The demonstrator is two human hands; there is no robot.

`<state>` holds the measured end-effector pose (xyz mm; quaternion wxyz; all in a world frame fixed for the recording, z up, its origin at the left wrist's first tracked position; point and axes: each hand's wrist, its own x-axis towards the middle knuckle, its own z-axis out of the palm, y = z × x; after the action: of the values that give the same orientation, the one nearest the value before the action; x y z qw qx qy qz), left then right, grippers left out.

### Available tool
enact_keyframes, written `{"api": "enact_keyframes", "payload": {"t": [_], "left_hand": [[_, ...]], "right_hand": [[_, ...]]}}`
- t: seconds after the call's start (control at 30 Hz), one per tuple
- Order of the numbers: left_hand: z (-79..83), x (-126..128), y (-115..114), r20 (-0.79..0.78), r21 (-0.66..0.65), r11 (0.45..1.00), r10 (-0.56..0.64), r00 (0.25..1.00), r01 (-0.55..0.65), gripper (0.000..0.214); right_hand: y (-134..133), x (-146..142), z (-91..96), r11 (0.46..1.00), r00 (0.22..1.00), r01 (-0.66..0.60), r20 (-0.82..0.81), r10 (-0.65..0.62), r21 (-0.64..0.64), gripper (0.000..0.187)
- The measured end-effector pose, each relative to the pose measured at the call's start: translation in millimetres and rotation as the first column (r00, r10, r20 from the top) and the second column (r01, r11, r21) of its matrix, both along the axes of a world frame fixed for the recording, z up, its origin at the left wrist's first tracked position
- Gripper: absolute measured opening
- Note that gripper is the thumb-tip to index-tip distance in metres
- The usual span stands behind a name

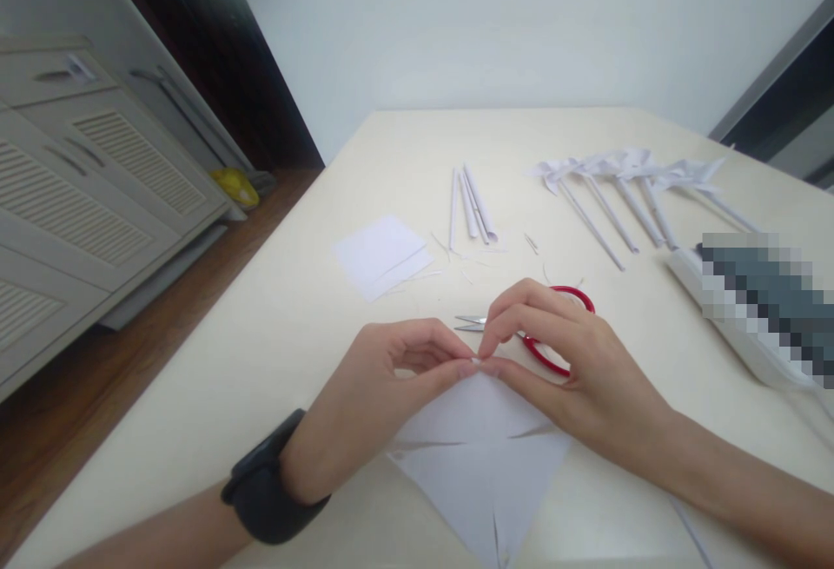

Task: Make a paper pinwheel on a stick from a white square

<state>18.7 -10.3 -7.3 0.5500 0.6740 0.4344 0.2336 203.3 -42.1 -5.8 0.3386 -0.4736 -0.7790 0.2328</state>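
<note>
A white paper square [486,465], slit inward from its corners, lies in front of me on the table. My left hand [407,369] pinches its far corner between thumb and fingertips. Right beside it, my right hand [553,343] pinches the same corner, and the fingertips of both hands nearly meet there. Just beyond, partly covered by my right hand, are scissors with red handles [546,359]; their blades point left. My fingers hide the tip of the corner.
Farther back on the white table [417,139] lie paper squares [381,252], rolled paper tubes [479,204], thin scraps and several paper pinwheels [625,168] on sticks. A white object with a blurred-out top [723,317] stands at the right. Louvred cabinets [97,169] are at the left.
</note>
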Motion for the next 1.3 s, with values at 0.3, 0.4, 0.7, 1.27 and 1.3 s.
{"api": "enact_keyframes", "payload": {"t": [0.3, 0.4, 0.7, 1.27, 1.3], "left_hand": [[6.8, 3.0, -1.7, -0.059, 0.051, 0.997, -0.052, 0.997, 0.055, 0.014], [7.3, 3.6, -2.9, -0.058, 0.081, 0.995, -0.058, 0.997, 0.062, 0.012], [-0.2, 2.8, -1.5, -0.019, 0.141, 0.989, -0.050, 0.999, 0.052, 0.009], [12.3, 4.1, -4.0, -0.105, 0.187, 0.981, -0.037, 0.994, 0.056, 0.008], [12.1, 4.3, -3.7, -0.105, 0.188, 0.981, -0.038, 0.994, 0.057, 0.007]], "right_hand": [[1.4, 0.3, -1.6, 0.981, 0.998, 0.017, -0.059, -0.028, -0.192, 0.011], [0.5, -1.0, -0.7, 0.976, 0.997, 0.022, -0.068, -0.038, -0.216, 0.010], [0.5, -3.1, -0.5, 0.978, 0.995, 0.031, -0.083, -0.050, -0.207, 0.010], [-1.8, -5.5, -2.9, 0.992, 0.996, 0.029, -0.076, -0.039, -0.125, 0.011], [-2.5, -5.6, -2.8, 0.993, 0.996, 0.028, -0.077, -0.037, -0.117, 0.011]]}}
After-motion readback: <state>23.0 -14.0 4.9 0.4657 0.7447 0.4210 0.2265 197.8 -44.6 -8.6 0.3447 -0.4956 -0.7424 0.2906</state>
